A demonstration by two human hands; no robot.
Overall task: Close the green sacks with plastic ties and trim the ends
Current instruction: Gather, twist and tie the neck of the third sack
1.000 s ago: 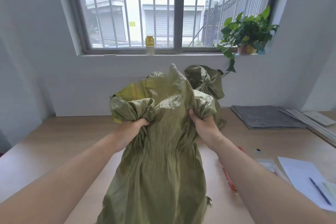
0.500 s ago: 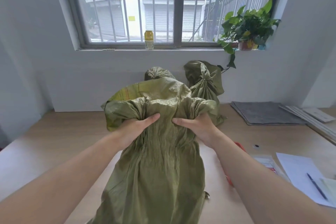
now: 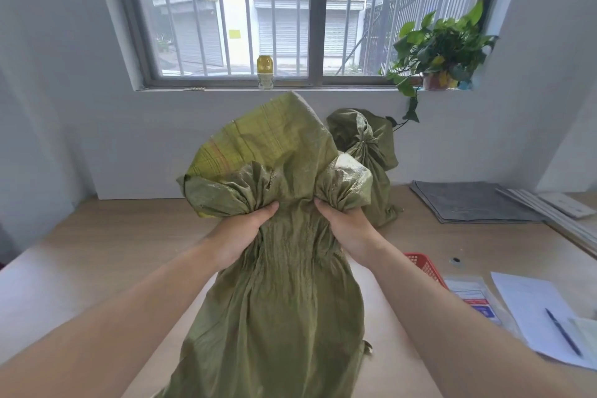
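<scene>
Around: tied sack [image 3: 365, 145] stands behind & to the right of my work, against the wall, neck bunched shut. Yellow-topped bottle [image 3: 265, 72] on the window sill; pot plant [image 3: 442, 45] at the sill's right end, one vine hanging down toward the tied sack.
Right of worktop [image 3: 106, 242]: grey sheets [image 3: 468, 203] stacked at the far right. Red basket [image 3: 423, 263] sits just beside my right forearm, partly hidden by it. Then a clear packet [image 3: 475, 297], then paper [image 3: 529, 307] w/ a pen [image 3: 563, 336] lying on it.
In the way: the raised back flap of the sack I'm holding blocks the wall behind it & the left edge of the tied sack. My forearms cover much of the near worktop.
Task thing: green sack [image 3: 277, 294] is upright at the centre of the worktop, between my arms. Mouth is gathered at the front, back flap standing up in a peak.
Left hand [image 3: 240, 236]: closed round a bunch of gathered cloth at the mouth's left side, thumb pointing inward.
Right hand [image 3: 347, 233]: same on the right side, fingers wrapped round a puckered bunch.
Gap: hands apart, a strip of wrinkled cloth between the thumbs.
Vs 0.5 s ago: thumbs nearly met at the centre then; now they sit wider. Back flap has come up & hides the other sack top that showed behind it.
</scene>
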